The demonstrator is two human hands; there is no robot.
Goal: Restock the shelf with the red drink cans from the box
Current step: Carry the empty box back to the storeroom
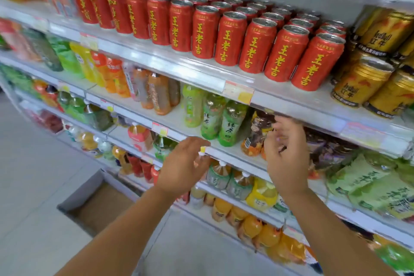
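Red drink cans (229,38) fill the upper shelf (179,67), several rows deep, front row running L to R across the frame. All upright, long axis vertical, silver tops up, yellow lettering facing out toward the aisle; they look tilted only from lens distortion. Gold cans (363,80) sit just beside the R end of the red row, stacked two high. Box (98,204) on the floor at lower L, open top, cardboard inside looks bare from this angle, no can seen in it. Left hand (181,168) raised in front of the lower shelves, fingers spread and loosely curled, holding nothing. Right hand (286,154) a bit higher, just under the can shelf's front edge, fingers half-curled, also empty. Both hands below the red cans, not touching them. Green tea bottles (228,121) stand upright on the shelf between and behind the hands.
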